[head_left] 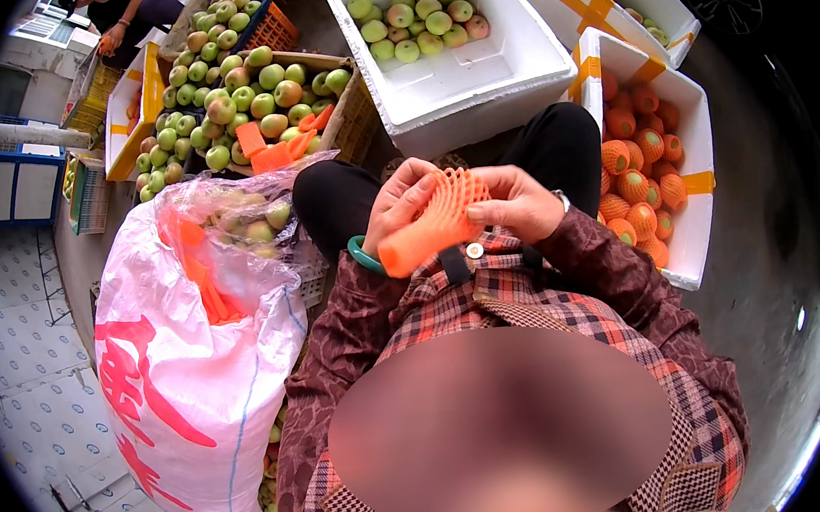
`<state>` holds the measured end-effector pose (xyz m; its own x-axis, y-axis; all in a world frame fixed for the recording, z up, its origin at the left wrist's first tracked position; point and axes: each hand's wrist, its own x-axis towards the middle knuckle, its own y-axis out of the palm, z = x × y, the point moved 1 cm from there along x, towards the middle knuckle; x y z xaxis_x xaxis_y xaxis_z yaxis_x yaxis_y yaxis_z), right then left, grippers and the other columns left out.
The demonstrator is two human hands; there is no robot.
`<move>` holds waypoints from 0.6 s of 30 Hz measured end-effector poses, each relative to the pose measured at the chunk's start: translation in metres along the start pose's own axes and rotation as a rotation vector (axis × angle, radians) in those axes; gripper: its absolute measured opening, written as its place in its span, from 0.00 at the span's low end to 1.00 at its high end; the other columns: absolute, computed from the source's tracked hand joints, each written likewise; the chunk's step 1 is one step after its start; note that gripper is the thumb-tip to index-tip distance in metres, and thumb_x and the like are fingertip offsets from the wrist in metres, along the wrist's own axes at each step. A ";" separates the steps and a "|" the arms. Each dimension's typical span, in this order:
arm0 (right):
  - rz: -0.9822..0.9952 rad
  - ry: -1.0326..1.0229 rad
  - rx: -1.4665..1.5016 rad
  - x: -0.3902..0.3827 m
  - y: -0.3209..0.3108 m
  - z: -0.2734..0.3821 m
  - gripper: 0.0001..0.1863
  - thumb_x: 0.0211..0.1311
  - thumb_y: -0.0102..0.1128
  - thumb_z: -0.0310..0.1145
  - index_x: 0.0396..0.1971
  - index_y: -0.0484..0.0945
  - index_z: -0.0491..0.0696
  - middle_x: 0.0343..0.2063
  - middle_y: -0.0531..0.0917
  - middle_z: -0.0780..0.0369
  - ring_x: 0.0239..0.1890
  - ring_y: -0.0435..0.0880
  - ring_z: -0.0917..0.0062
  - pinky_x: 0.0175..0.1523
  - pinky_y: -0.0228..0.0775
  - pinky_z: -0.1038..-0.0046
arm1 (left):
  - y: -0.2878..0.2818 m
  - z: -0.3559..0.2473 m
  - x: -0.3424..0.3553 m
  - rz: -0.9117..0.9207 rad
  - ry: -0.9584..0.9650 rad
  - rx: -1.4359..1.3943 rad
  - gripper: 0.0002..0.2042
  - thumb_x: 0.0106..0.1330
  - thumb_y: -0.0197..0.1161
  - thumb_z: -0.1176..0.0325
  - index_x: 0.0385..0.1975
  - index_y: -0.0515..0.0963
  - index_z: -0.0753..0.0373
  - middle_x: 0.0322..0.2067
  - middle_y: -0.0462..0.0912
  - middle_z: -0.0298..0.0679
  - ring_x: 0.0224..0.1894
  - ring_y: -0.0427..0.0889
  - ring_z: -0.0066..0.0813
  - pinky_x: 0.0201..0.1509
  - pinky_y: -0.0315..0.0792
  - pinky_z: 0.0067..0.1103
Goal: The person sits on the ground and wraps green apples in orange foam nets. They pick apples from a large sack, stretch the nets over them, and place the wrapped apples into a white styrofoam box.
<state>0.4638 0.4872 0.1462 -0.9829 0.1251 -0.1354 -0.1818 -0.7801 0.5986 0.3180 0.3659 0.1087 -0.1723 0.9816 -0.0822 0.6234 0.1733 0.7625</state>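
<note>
Orange foam mesh — a stretchy net sleeve (pixel 436 223) — sits between the two hands, above the lap and near the knees. The left hand (pixel 396 204) has its fingers curled in close, thumb and fingers gripping the sleeve's near side. The right hand (pixel 529 203) pinches the other side between thumb and bent fingers, with little gap left. The mesh spreads wide at its upper part and narrows to a bunched end toward the body; whether a fruit sits inside, I cannot tell.

Pulling too hard on those thin strands could tear them, and a loose pinch could let the sleeve spring back. If it does hold a fruit, that could slip out into the lap and bruise, since only fingertips seem to secure it.

Ahead, a white foam box (pixel 445 85) holds bare green apples (pixel 425 24); to the right, a second foam box (pixel 694 137) carries netted fruit (pixel 634 185) — a hard toss there could bruise its neighbours. Left of the lap leans a white sack (pixel 189 389).
</note>
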 end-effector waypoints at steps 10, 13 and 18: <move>0.298 0.022 0.528 -0.004 0.008 -0.020 0.27 0.58 0.59 0.24 0.58 0.65 0.41 0.55 0.74 0.58 0.58 0.73 0.72 0.63 0.63 0.66 | 0.030 -0.015 0.018 0.095 -0.043 -0.054 0.08 0.71 0.52 0.66 0.41 0.71 0.64 0.35 0.81 0.39 0.36 0.82 0.23 0.39 0.78 0.18; 0.315 0.044 0.516 -0.012 0.011 -0.015 0.27 0.58 0.59 0.24 0.59 0.64 0.42 0.55 0.74 0.58 0.58 0.73 0.72 0.63 0.63 0.66 | 0.038 -0.012 0.017 0.125 -0.120 -0.077 0.08 0.71 0.51 0.66 0.41 0.71 0.64 0.36 0.81 0.39 0.37 0.82 0.23 0.40 0.78 0.18; 0.197 -0.083 0.460 -0.014 0.023 0.003 0.26 0.58 0.60 0.30 0.56 0.67 0.41 0.54 0.74 0.57 0.56 0.73 0.73 0.61 0.64 0.68 | 0.016 0.025 0.011 0.136 0.020 0.049 0.10 0.69 0.52 0.68 0.44 0.71 0.67 0.46 0.79 0.43 0.47 0.80 0.31 0.52 0.75 0.25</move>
<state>0.4736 0.4694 0.1638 -0.9956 0.0655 0.0666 0.0306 -0.4453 0.8949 0.3454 0.3811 0.1039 -0.0991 0.9945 0.0329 0.6783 0.0433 0.7335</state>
